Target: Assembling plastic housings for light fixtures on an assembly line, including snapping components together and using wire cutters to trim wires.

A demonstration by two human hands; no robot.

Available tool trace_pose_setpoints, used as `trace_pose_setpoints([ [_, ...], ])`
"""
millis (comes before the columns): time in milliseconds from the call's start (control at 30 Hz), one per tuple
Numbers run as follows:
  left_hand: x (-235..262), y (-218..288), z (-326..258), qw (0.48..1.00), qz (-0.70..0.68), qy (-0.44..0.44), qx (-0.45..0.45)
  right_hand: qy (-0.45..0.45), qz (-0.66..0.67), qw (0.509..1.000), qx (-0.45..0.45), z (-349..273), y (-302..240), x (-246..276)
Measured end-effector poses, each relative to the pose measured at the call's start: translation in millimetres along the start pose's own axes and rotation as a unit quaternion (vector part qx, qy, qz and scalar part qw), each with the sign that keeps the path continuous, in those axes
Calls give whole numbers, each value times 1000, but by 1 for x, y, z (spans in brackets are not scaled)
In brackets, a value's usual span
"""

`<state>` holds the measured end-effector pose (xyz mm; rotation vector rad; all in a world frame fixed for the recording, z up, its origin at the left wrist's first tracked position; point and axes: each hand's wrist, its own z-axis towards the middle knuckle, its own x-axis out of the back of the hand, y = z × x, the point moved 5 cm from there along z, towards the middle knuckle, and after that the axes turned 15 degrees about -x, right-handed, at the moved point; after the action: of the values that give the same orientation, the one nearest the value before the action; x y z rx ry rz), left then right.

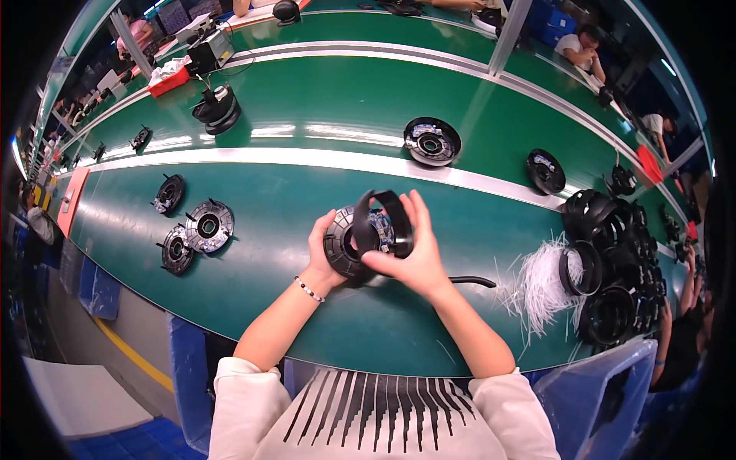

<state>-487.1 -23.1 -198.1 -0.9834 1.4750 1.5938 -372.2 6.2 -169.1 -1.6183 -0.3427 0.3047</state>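
Over the middle of the green bench, my left hand grips a round black base with a circuit board by its left side. My right hand has its thumb and fingers around a black plastic ring, which is tilted against the base's right side. Whether the two parts are joined, I cannot tell. Just right of my hands, a black curved handle-like piece lies on the bench. Several round boards on black bases, such as one disc-shaped base, rest to the left.
At right lie a heap of white plastic ties and a pile of black rings. Beyond the pale rail, a green conveyor carries round black housings. Blue bins stand by the near edge. Other people work across the line.
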Motion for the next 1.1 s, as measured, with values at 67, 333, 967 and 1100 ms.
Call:
trace_pose_setpoints([
  [67, 2, 3, -1, 1000, 1, 11, -10, -16, 8, 1000, 4, 2, -9, -4],
  [333, 14, 19, -7, 998, 15, 51, -44, 25, -288, 955, 70, -16, -26, -46],
  [967, 18, 57, -18, 999, 0, 4, -36, 66, -371, 919, 115, -3, -34, -89],
  [1100, 22, 70, -22, 995, 40, -2, -92, 89, -365, 921, 98, -4, -38, -100],
])
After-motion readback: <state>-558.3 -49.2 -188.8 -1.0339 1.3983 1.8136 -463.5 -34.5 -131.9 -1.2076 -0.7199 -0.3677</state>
